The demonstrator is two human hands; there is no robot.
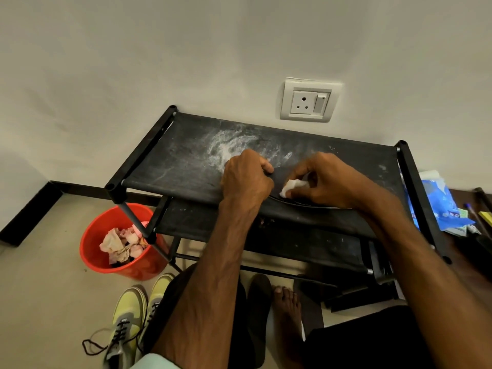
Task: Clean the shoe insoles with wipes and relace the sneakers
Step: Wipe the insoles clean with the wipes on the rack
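- The right hand (323, 179) is seen right of centre, fingers curled, and a small white wipe (291, 187) is pinched between thumb and fingertips.
- The wipe is pressed down onto a black insole (278, 182), which is laid flat on the top tier of the shoe rack (186, 161), in the middle of the frame.
- The left hand (246, 177) is clamped over the insole's left end, fingers curled around its edge, so the insole is pinned to the fabric.
- The two hands are kept close together, with only the wipe and a strip of insole between them.
- A white powdery smear (229, 147) is spotted on the rack's fabric, just above the left hand.
- A wall socket (308, 101) is noted above the rack, upper centre.
- At the right edge, a blue packet (439, 206) is found just beside the rack's frame.
- At lower left, a red bucket (93, 251) is set on the floor under the rack's corner, and crumpled wipes (119, 245) are piled inside it.
- Along the bottom left, a pair of yellow-green sneakers (133, 312) is parked on the floor, with a dark lace (91, 344) trailed out to the left.
- At bottom centre, a second dark insole (258, 315) is laid on the floor, just beside a bare foot (288, 315).
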